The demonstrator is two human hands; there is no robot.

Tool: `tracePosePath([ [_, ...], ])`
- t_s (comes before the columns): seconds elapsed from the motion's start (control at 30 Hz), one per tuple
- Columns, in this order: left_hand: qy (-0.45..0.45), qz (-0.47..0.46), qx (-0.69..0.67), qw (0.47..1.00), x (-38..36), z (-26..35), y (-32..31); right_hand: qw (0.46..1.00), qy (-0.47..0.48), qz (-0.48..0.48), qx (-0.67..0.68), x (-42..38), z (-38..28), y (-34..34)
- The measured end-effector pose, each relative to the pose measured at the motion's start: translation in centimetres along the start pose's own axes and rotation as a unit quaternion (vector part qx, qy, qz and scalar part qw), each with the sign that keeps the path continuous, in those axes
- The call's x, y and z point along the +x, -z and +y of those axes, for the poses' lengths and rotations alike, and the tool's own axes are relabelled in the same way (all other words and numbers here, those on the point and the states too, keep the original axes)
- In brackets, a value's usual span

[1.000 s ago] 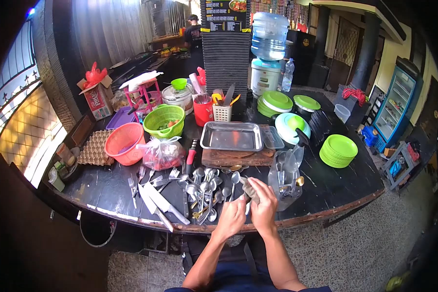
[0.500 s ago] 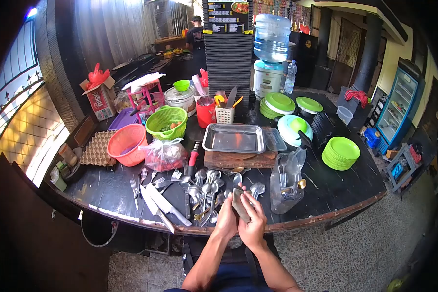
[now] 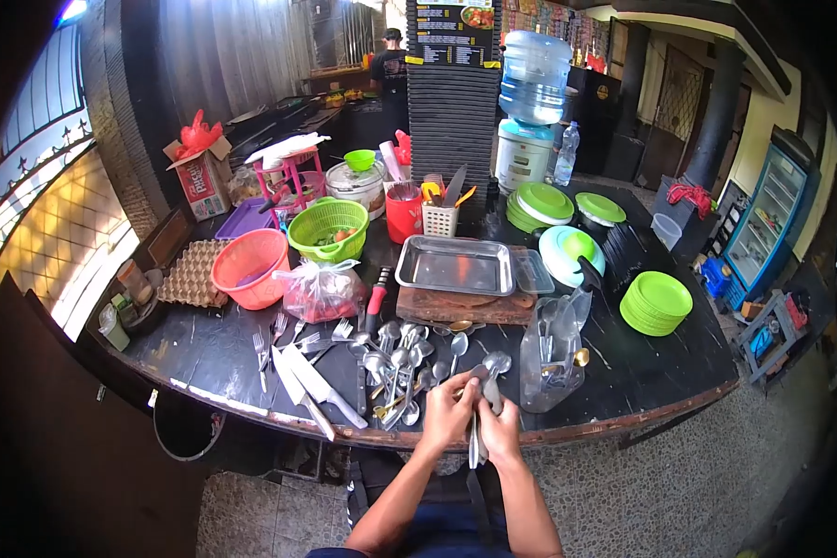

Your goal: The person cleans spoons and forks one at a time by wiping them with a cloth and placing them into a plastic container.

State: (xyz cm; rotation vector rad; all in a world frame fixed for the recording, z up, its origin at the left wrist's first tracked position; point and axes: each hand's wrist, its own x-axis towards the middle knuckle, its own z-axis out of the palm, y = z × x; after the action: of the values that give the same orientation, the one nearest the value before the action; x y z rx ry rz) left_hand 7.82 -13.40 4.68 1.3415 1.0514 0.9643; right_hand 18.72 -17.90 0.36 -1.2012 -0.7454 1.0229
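While the fingers of the left hand [image 3: 448, 409] bend together in a pinch near the top of a spoon [image 3: 474, 445], those of the right hand [image 3: 500, 432] curl around a cloth [image 3: 491, 397] pressed close against it. Both hands sit nearly touching, in front of the metal tray [image 3: 456, 267] and a little to its right, on the person's side. The spoon is silvery and slim, standing steeply with its handle pointing down toward the person and catching a bright streak of light; its bowl end looks dark and is partly covered by the fingers. The cloth is drab grey, limp and crumpled, with its far end poking up past the right hand. Just in front of the tray and to its left spreads a loose pile of spoons [image 3: 398, 365], mostly shiny steel with some golden handles. Farther left of the tray, on the near side, lie two pale-bladed knives [image 3: 312, 376] and several forks [image 3: 262, 357]. Near the tray's front right corner is a clear plastic holder [image 3: 538, 386] with cutlery inside. Well to the tray's right stands a stack of green plates [image 3: 656, 302], and to its left sits a coral basin [image 3: 251, 265].
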Motion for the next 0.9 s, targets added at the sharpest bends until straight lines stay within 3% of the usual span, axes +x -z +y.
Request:
tracePosePath([
  [0.03,-0.047,0.048,0.014,0.998,0.6,-1.2,0.0,0.998,-0.048,-0.018,0.042,-0.1,0.1,0.1],
  [0.13,-0.210,0.091,0.102,0.968,1.5,-2.9,0.8,0.996,-0.057,-0.039,0.051,-0.4,0.3,-0.1],
  [0.17,-0.209,0.093,0.103,0.968,1.6,-3.1,0.8,0.996,-0.059,-0.031,0.053,-0.6,0.1,-0.2],
  [0.33,-0.098,0.187,-0.031,0.977,2.2,-2.4,2.3,0.988,-0.090,-0.115,-0.041,-3.1,0.6,-0.4],
  [0.37,-0.076,0.204,-0.065,0.974,3.2,-3.8,2.9,0.987,-0.093,-0.128,-0.002,-3.7,0.8,-0.6],
  [0.4,-0.020,0.161,-0.192,0.968,3.1,-3.6,3.5,0.985,-0.097,-0.141,0.037,-4.4,0.6,-0.8],
  [0.47,0.052,0.070,-0.446,0.891,2.4,-2.9,4.2,0.979,-0.101,-0.161,0.069,-4.9,0.5,-1.0],
  [0.53,0.102,0.079,-0.466,0.875,2.1,-2.0,4.9,0.980,-0.096,-0.176,0.018,-5.4,0.0,-1.3],
  [0.67,0.099,0.012,-0.538,0.837,2.5,-3.3,7.3,0.983,-0.088,-0.164,-0.011,-4.8,-0.5,-0.4],
  [0.7,0.089,0.021,-0.537,0.839,2.7,-3.6,7.6,0.990,-0.041,-0.118,-0.063,-4.0,0.1,0.0],
  [0.73,0.077,0.032,-0.537,0.840,2.7,-3.2,7.6,0.977,0.030,-0.061,-0.200,-3.2,-0.1,0.7],
  [0.8,0.070,0.051,-0.518,0.851,2.8,-3.1,6.9,0.969,0.113,0.021,-0.217,-1.2,-0.5,0.9],
  [0.87,0.070,0.048,-0.393,0.916,3.1,-3.9,5.5,0.895,0.314,0.105,-0.297,-0.6,-4.4,-0.8],
  [0.9,0.079,0.025,-0.348,0.934,2.3,-2.8,4.5,0.884,0.330,0.119,-0.308,-0.7,-5.8,-1.6],
])
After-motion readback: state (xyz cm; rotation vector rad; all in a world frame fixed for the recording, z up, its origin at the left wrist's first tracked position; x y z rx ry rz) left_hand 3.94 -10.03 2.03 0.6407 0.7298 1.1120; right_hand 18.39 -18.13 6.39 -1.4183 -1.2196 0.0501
